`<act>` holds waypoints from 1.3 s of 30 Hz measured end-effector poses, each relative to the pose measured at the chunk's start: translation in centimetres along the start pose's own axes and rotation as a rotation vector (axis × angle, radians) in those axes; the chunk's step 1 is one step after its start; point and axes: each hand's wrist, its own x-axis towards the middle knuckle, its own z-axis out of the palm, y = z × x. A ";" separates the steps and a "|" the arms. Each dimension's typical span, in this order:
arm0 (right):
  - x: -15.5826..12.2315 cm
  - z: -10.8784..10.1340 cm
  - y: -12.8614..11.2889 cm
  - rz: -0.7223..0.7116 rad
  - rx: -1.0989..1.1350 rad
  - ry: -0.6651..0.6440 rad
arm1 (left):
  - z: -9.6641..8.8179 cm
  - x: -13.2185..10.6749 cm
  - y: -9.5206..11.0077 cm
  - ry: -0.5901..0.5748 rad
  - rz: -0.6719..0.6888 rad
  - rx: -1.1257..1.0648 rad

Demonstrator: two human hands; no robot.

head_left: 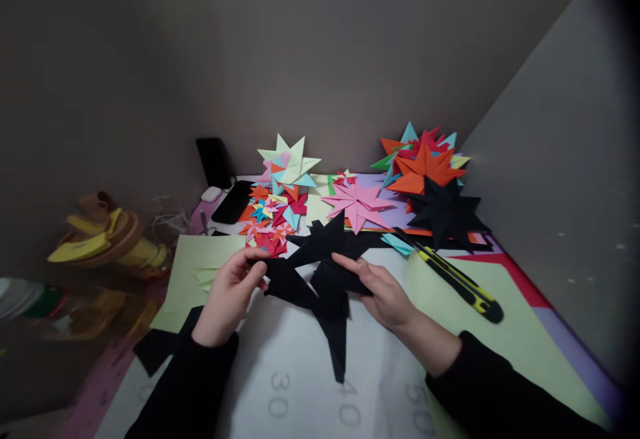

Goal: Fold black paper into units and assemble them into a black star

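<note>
Between my two hands is a black folded-paper star (327,285), with pointed arms spreading out and one long point hanging down towards me. My left hand (235,289) pinches an arm of it at the left, thumb on top. My right hand (383,289) grips the right side, its index finger stretched along the paper and the other fingers curled behind. A gap shows between some of the folded pieces near the star's middle. Below it lies a white mat (300,372) with printed numbers.
Finished paper stars stand at the back: a pink star (357,204), an orange star (427,169) and a black star (447,212). A yellow-black utility knife (460,282) rests on pale green paper (505,332) at right. Phones (233,202) lie at back left, beside a brown-yellow holder (113,242).
</note>
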 end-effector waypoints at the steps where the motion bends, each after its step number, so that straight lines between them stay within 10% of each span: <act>1: 0.0 -0.1 0.2 -0.004 -0.038 0.003 | -0.2 0.1 -0.1 0.014 0.005 -0.018; 17: -0.4 -0.9 0.8 -0.042 -0.258 -0.052 | -0.8 -0.5 -0.6 0.041 -0.081 -0.097; 39: -1.2 2.8 -2.5 -0.212 -0.679 -0.115 | 2.9 -3.3 0.5 -0.220 0.310 0.135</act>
